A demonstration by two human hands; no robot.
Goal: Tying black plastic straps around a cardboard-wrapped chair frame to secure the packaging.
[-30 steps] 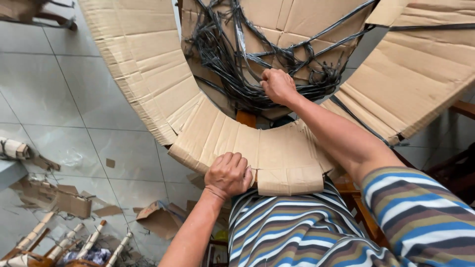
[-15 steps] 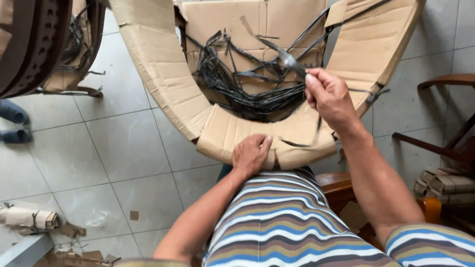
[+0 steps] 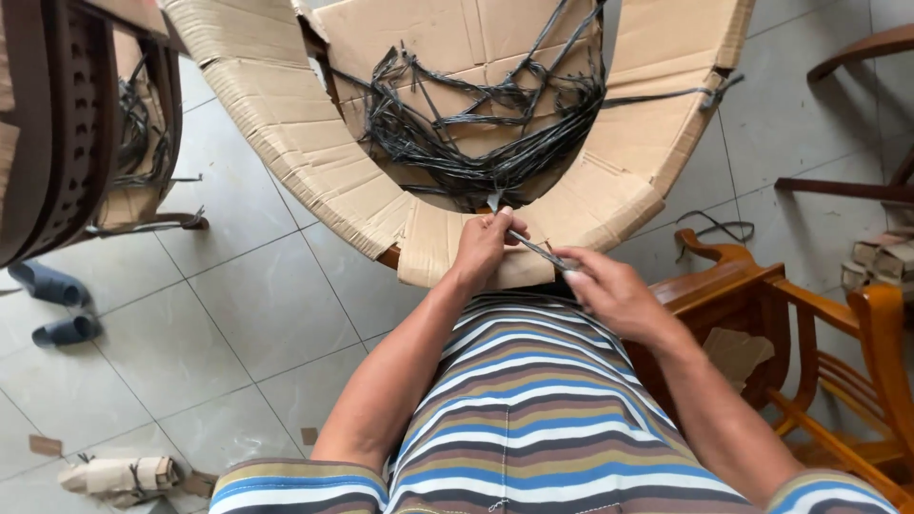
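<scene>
A large curved piece wrapped in brown cardboard (image 3: 314, 162) arcs in front of me, with a tangle of black plastic straps (image 3: 476, 133) lying inside its hollow. My left hand (image 3: 486, 246) rests on the cardboard's near edge and pinches the end of a dark strap (image 3: 533, 249). My right hand (image 3: 614, 290) grips the same strap a little lower and to the right, so it runs taut between both hands. My striped shirt (image 3: 533, 409) fills the bottom of the view.
A wooden armchair (image 3: 809, 324) stands at the right. Another wrapped dark wooden piece (image 3: 67, 124) leans at the left. A pair of dark sandals (image 3: 57, 305) and cardboard scraps (image 3: 119, 474) lie on the grey tiled floor (image 3: 238, 314).
My right hand has come down from the strap tangle toward my body, drawing a strap with it. My left hand has closed on that strap at the cardboard's edge. The view has shifted left.
</scene>
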